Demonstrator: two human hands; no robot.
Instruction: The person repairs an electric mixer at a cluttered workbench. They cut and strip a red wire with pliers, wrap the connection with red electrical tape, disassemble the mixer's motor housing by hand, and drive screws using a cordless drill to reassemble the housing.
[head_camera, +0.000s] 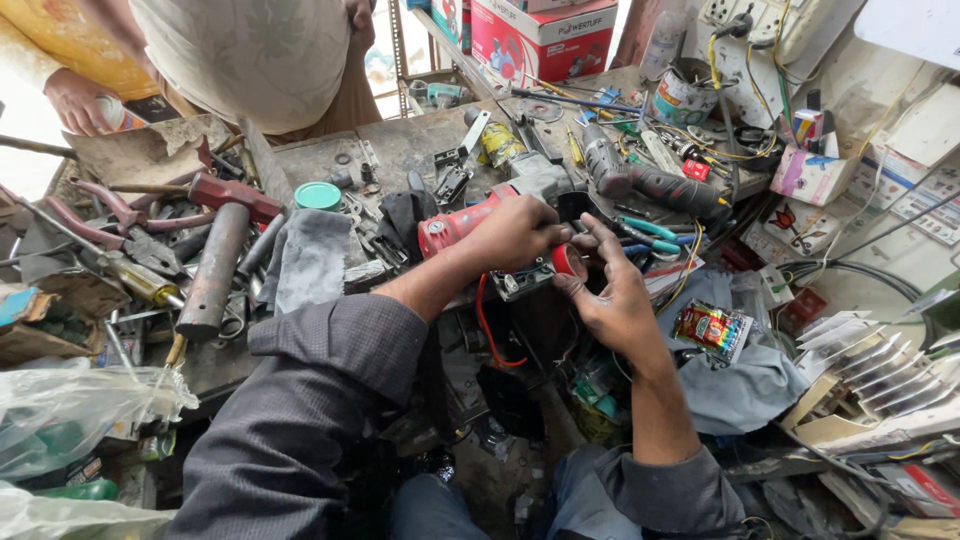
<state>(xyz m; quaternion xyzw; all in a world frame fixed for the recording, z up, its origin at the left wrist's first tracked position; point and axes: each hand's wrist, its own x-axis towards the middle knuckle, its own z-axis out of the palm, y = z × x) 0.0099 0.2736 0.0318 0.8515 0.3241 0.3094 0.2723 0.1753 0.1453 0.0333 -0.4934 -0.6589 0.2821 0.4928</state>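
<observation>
Left hand (520, 235) wraps tight around the red power tool (455, 225) above the cluttered counter (400, 140); right hand (610, 295), fingers loosely curled, pinches its red end cap (casing looks partly open, apparently mid-repair).

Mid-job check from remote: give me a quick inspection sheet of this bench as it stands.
Surface: workbench, worn, almost fully covered.
Job's things: red power tool, opened, lying on the bench.
Clutter: metal pipe, green lid, grey drill, grey cloth, pliers.
Grippers: left hand grips the tool body; right hand has fingertips at its red end.
Cables: red wire hanging from the tool; black cables at right.
Surroundings: another person beyond the bench; stacked boxes.
</observation>
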